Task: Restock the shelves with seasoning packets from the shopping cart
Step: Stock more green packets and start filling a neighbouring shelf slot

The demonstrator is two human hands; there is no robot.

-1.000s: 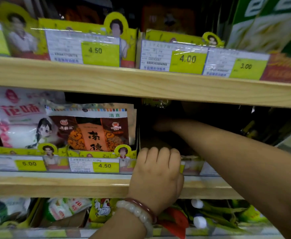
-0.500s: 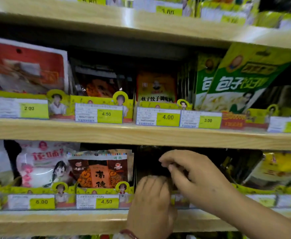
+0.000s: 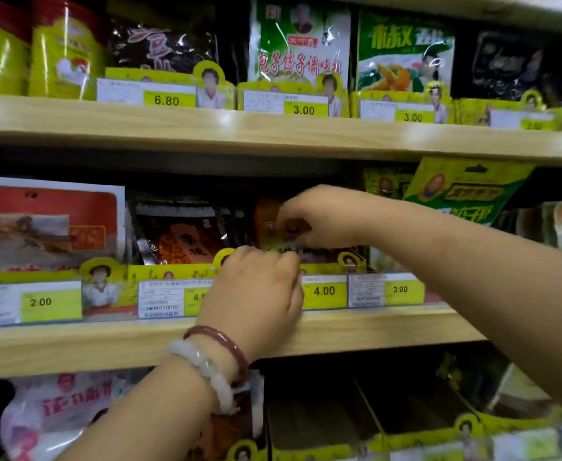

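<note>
On the middle wooden shelf point(image 3: 356, 331), a left hand point(image 3: 256, 297) with two bracelets curls its fingers over the yellow price-tag rail point(image 3: 326, 291), while just to its right the right hand point(image 3: 316, 216) pinches an orange seasoning packet point(image 3: 266, 217) standing in its slot.

Store shelving fills the whole view. Light wooden shelf boards: upper shelf point(image 3: 273, 131), middle shelf point(image 3: 73, 347), both running left to right, glossy with soft light spots on the front edges. Yellow price tag strip point(image 3: 50, 304) lines the middle board's front. Dark recess behind the rows. Lower bay point(image 3: 339, 404) in shadow. Picture slightly blurred.
</note>
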